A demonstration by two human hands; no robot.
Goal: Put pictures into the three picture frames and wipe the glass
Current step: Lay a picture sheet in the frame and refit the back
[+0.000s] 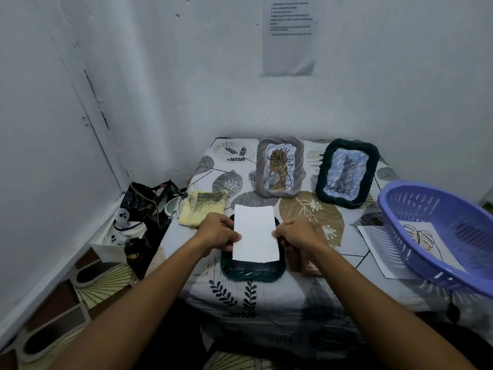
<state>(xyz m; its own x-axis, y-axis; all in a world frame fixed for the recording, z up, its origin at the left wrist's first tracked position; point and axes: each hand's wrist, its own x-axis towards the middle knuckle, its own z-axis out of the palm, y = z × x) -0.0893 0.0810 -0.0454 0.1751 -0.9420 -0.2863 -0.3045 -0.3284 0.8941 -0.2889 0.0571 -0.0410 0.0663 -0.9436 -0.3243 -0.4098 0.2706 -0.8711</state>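
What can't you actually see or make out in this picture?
- Front of the white sheet held by the left hand and right hand: it faces away.
- Inside of the dark frame under it: covered by the sheet.
- Text on the wall notice: too small and blurred.
- The drawing on the right: partly behind the purple basket, which the right edge cuts off.

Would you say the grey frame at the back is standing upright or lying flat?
Upright: the grey frame stands on its lower edge, tilted slightly back, facing the camera.
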